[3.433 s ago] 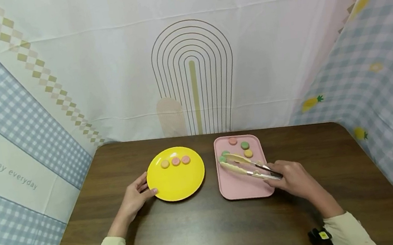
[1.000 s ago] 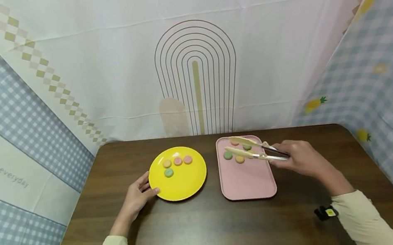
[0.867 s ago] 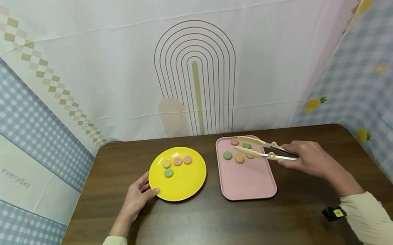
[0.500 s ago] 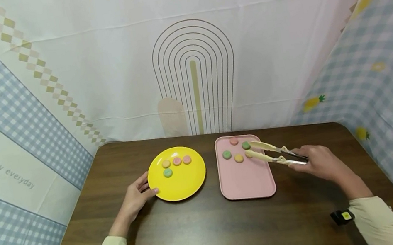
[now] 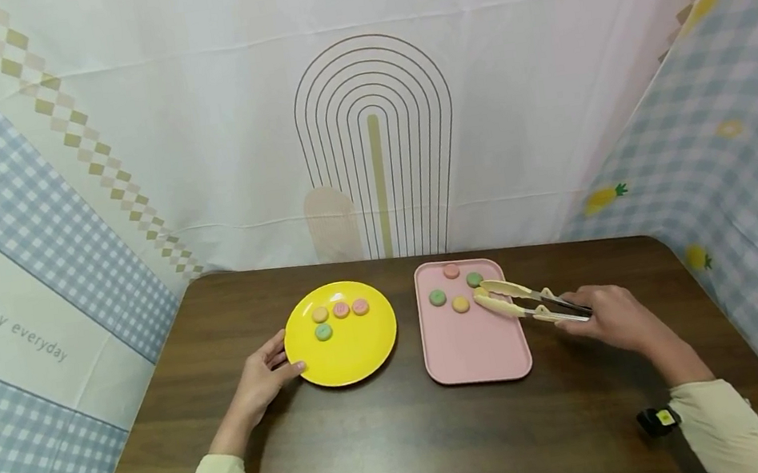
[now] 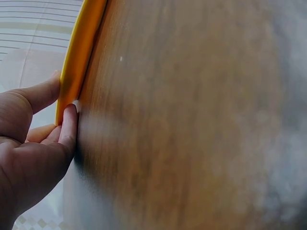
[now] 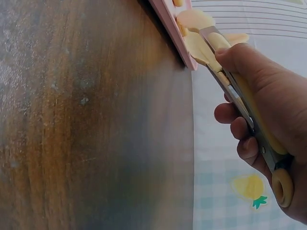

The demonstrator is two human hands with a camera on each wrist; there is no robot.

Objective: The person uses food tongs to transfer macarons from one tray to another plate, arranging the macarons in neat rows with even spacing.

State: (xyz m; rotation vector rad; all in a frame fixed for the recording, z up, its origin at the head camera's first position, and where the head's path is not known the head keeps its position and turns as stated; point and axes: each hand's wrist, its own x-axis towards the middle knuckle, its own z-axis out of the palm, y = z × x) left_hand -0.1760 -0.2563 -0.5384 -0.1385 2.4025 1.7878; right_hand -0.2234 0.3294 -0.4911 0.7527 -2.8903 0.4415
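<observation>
In the head view my left hand [image 5: 259, 376] holds the left rim of a yellow plate [image 5: 346, 362], thumb over the edge. Three macarons form a row on it, one yellow [image 5: 320, 315] and two pink, with a green macaron [image 5: 323, 332] below. My right hand [image 5: 612, 315] grips cream-tipped tongs [image 5: 509, 309]. Their tips reach over the right edge of a pink tray [image 5: 475, 352], at a partly hidden yellow macaron [image 5: 478, 293]. Also on the tray are a pink macaron [image 5: 451, 271], two green ones and another yellow macaron [image 5: 460, 304].
Plate and tray stand side by side on a dark wooden table [image 5: 379, 446], a strip of tabletop between them. A patterned cloth [image 5: 228, 144] hangs behind the table's back edge, and checked cloth [image 5: 727, 179] hangs at the right.
A green macaron has come onto the plate. The tongs have moved from the tray's left side to its right edge, and their tips are closer together than half a second ago.
</observation>
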